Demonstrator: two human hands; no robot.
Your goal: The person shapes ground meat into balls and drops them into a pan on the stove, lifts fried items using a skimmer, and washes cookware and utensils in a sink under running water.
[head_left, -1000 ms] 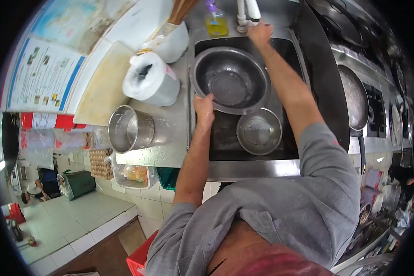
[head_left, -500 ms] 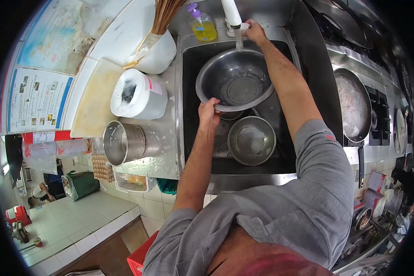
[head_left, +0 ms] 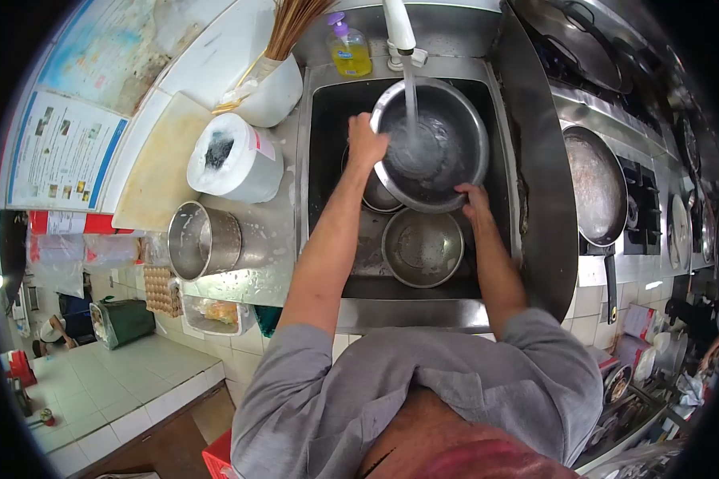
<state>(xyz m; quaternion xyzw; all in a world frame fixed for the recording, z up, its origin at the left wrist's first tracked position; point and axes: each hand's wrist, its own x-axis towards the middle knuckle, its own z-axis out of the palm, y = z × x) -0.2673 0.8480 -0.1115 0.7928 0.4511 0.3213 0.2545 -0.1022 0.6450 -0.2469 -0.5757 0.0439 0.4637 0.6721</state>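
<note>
gripping a metal basin (head_left: 449,156) under running water

it's over the sink (head_left: 359,259), water from the white tap (head_left: 399,30) splashing right inside! left hand (head_left: 366,142) has its fingers closed on the left rim; right hand (head_left: 476,201) clamps the near-right rim, thumb on top, other fingers partly hidden. nearer the person, a smaller bowl (head_left: 423,249) sits in the sink. beyond the basin, a soap bottle (head_left: 350,54) stands beside the tap; out left, a steel pot (head_left: 222,241) on the wet counter (head_left: 273,231).

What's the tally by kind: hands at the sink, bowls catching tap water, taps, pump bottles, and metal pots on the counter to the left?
Hands: 2 (left hand, right hand)
Bowl: 1
Tap: 1
Pump bottle: 1
Metal pot: 1
Total: 6
</note>
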